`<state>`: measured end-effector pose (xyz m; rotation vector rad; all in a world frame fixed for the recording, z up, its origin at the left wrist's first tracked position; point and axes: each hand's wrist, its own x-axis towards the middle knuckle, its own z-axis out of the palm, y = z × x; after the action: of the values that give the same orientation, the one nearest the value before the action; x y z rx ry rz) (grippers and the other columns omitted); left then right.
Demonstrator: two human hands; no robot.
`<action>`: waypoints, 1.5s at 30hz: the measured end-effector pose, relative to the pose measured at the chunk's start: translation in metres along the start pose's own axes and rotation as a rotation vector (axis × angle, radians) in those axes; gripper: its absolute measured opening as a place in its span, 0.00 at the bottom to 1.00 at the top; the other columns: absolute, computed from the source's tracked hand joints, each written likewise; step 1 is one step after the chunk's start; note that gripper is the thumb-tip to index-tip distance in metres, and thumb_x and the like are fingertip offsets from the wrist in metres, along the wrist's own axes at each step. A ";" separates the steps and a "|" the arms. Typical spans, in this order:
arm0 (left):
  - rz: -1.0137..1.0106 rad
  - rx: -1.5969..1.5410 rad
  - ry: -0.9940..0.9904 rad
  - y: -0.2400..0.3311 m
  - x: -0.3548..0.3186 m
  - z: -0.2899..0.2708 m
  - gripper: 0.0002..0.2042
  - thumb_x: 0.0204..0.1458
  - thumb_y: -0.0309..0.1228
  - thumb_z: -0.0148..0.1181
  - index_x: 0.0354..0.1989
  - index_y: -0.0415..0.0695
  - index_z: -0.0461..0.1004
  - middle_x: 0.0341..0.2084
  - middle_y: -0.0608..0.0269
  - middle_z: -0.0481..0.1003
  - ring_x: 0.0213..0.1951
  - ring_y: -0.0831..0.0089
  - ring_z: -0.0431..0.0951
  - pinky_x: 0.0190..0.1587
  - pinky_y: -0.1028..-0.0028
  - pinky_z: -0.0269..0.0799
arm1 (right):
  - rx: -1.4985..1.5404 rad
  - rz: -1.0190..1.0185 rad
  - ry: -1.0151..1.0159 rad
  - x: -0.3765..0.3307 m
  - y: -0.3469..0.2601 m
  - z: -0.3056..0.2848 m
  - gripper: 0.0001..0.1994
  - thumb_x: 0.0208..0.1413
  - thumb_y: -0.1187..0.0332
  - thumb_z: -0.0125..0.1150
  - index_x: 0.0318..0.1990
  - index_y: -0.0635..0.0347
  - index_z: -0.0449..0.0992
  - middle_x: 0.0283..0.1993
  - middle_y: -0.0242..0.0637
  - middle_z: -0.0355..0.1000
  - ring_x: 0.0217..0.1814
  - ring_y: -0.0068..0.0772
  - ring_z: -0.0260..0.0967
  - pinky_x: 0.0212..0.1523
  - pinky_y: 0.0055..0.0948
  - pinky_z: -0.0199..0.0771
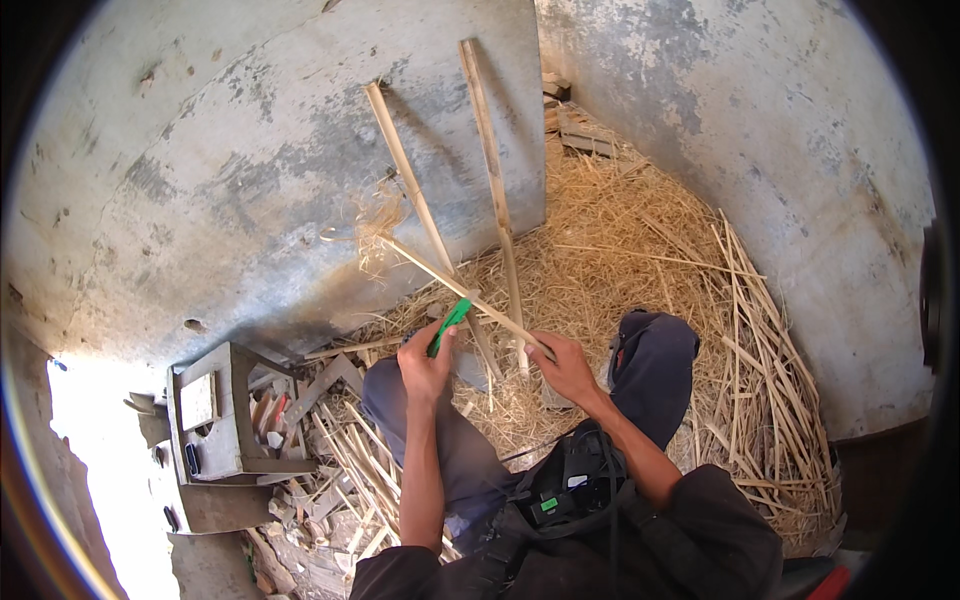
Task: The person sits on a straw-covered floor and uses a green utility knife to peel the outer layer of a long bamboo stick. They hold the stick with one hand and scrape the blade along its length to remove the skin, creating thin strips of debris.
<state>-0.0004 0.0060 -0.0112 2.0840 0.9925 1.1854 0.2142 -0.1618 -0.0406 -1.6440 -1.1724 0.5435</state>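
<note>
My left hand (425,362) is closed around a green utility knife (449,327), its front end against a pale wooden strip (435,272). My right hand (566,368) grips the near end of that strip, which slants up and away to the left. A tuft of thin curled shavings (377,232) clings to the strip's far end. The knife's blade is too small to make out. Behind the strip, two longer wooden slats (405,165) lean against the wall.
Straw-like shavings (610,230) cover the floor ahead, between stained walls (250,120). Many thin strips (760,380) lie in a heap on the right. An open wooden box (245,462) with tools stands at the left, beside wood scraps (350,480). My bent knees (655,370) flank the work.
</note>
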 end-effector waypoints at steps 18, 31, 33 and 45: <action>0.026 0.002 -0.128 0.002 0.004 -0.004 0.11 0.69 0.33 0.71 0.48 0.37 0.86 0.25 0.51 0.80 0.25 0.66 0.79 0.34 0.65 0.75 | 0.014 0.034 -0.010 -0.001 -0.003 -0.001 0.17 0.72 0.64 0.70 0.59 0.68 0.85 0.43 0.53 0.83 0.42 0.50 0.83 0.45 0.44 0.80; 0.062 -0.003 -0.161 -0.002 0.002 -0.001 0.12 0.72 0.37 0.68 0.46 0.39 0.84 0.21 0.49 0.75 0.23 0.56 0.75 0.31 0.62 0.71 | 0.028 0.027 0.006 -0.001 0.000 0.000 0.17 0.71 0.64 0.69 0.59 0.68 0.85 0.43 0.54 0.82 0.43 0.54 0.82 0.47 0.46 0.79; 0.055 0.016 -0.097 -0.004 0.001 0.002 0.13 0.73 0.38 0.66 0.46 0.39 0.83 0.20 0.50 0.74 0.22 0.56 0.73 0.30 0.62 0.70 | 0.020 0.002 0.007 0.001 0.000 0.000 0.17 0.72 0.64 0.69 0.59 0.68 0.85 0.42 0.54 0.82 0.43 0.54 0.82 0.47 0.46 0.79; -0.025 0.030 0.004 0.000 0.005 -0.001 0.13 0.76 0.37 0.62 0.43 0.38 0.78 0.19 0.51 0.71 0.20 0.59 0.71 0.28 0.60 0.67 | 0.019 0.017 -0.024 -0.001 -0.002 -0.001 0.17 0.72 0.64 0.69 0.59 0.68 0.85 0.42 0.55 0.82 0.43 0.54 0.82 0.47 0.46 0.79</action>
<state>0.0006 0.0106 -0.0086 2.0875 1.0415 1.1700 0.2135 -0.1626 -0.0384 -1.6368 -1.1682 0.5854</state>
